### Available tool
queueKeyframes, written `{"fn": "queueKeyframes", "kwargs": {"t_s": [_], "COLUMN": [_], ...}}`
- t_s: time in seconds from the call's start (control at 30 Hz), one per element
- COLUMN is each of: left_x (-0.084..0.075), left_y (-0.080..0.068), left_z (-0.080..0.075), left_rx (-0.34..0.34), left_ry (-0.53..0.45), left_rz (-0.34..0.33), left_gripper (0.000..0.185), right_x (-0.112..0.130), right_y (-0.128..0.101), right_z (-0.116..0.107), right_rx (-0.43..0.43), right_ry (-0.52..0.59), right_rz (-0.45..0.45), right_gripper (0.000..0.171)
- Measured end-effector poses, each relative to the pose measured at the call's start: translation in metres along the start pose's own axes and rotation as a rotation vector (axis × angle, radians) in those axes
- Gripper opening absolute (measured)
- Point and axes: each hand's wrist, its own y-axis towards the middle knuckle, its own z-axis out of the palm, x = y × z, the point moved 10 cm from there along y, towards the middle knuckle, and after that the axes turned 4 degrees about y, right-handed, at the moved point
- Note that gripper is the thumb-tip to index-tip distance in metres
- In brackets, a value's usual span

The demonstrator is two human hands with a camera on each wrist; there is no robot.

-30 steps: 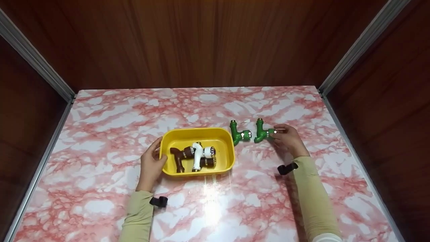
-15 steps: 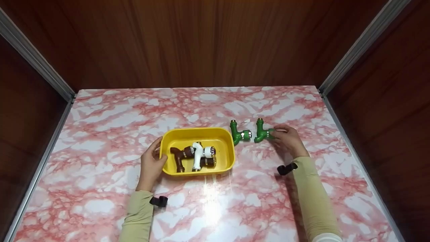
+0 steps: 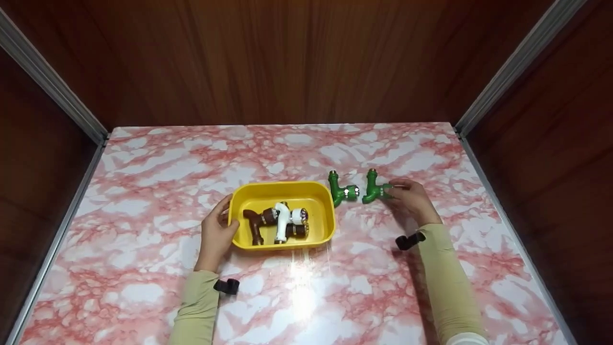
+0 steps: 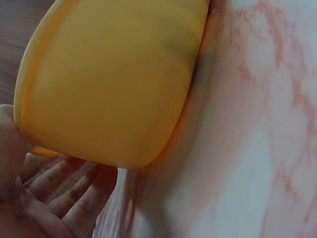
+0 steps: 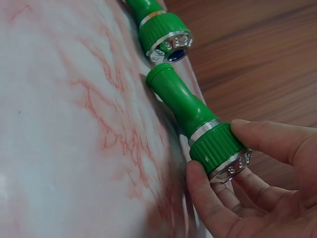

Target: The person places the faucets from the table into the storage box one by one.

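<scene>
A yellow tub (image 3: pixel 325 211) sits on the pink marbled table and holds a brown tap (image 3: pixel 256 225) and a white tap (image 3: pixel 282 221). My left hand (image 3: pixel 215 232) grips the tub's left rim (image 4: pixel 22 119), thumb over the edge. To the right of the tub lie two green taps. My right hand (image 3: pixel 412 199) pinches the knob end of the right green tap (image 3: pixel 372 190), thumb and fingers round its ribbed collar (image 5: pixel 218 146). The other green tap (image 3: pixel 341 190) lies free just to its left, also seen as a collar (image 5: pixel 163 34) in the right wrist view.
Dark wood walls close in the table (image 3: pixel 306 297) at the back and both sides, with metal rails (image 3: pixel 52 81) along the side edges. Bare tabletop lies in front of the tub and behind it.
My right fingers have closed a little over the green tap's shiny knob end. The left hand and the tub have not moved.
</scene>
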Motion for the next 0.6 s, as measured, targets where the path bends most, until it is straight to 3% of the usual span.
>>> {"fn": "queueKeyframes", "kwargs": {"t_s": [0.6], "left_x": [0.001], "left_y": [0.0], "left_z": [-0.001], "left_rx": [-0.007], "left_ry": [0.017], "left_rz": [-0.003], "left_gripper": [0.064], "right_x": [-0.001], "right_y": [-0.021], "right_z": [-0.009], "right_rx": [-0.013], "right_ry": [0.053], "right_rz": [-0.002], "right_gripper": [0.054]}}
